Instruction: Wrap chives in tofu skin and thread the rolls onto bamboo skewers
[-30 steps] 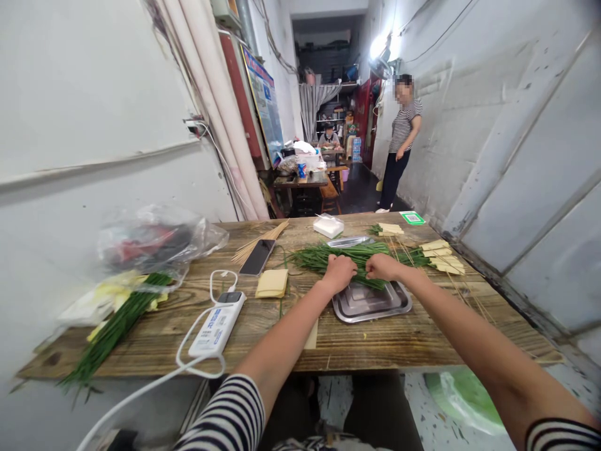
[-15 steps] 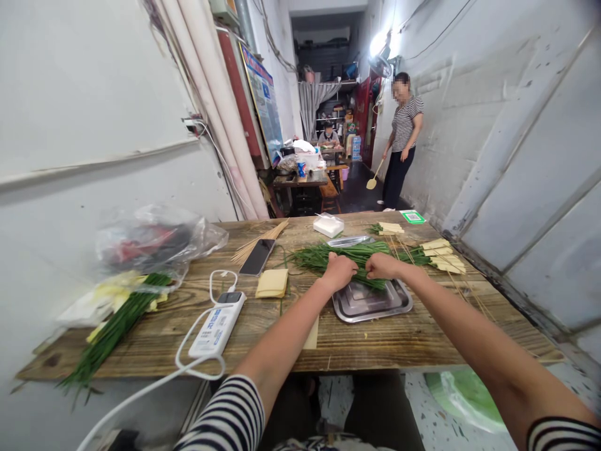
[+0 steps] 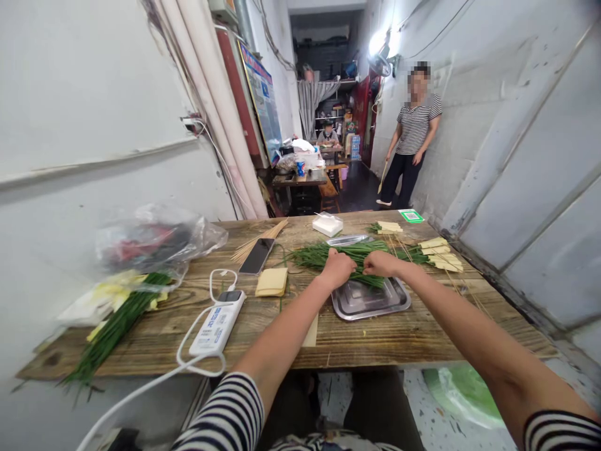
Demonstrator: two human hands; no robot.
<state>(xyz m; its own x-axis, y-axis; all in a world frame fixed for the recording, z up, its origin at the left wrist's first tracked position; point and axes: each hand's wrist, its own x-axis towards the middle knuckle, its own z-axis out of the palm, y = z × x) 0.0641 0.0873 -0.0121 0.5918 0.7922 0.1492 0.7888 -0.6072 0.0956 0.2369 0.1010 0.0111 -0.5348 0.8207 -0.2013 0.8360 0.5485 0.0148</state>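
Observation:
A heap of long green chives (image 3: 310,253) lies across a shiny metal tray (image 3: 370,308) in the middle of the wooden table. My left hand (image 3: 339,268) is closed on chives at the front of the heap, fingers curled in among the stalks. Close to its right, my right hand (image 3: 379,264) pinches at the same stalks with bent fingers. To the left sits a stack of pale yellow square sheets (image 3: 272,282), perhaps tofu skin. Chive bundles wrapped in such sheets (image 3: 441,254) rest at the right on thin sticks. Fingertips are partly hidden by the greens.
Left of the sheets lie a phone (image 3: 257,255), bamboo skewers (image 3: 251,245) and a white power strip (image 3: 217,326) with its cable. More chives (image 3: 117,326) and a plastic bag (image 3: 159,241) occupy the left end. A white box (image 3: 327,223) stands behind. One person (image 3: 416,134) stands beyond the table.
Both my hands stay at the chives, the right one shifted slightly left. The person standing behind the table has stepped nearer and turned more toward me.

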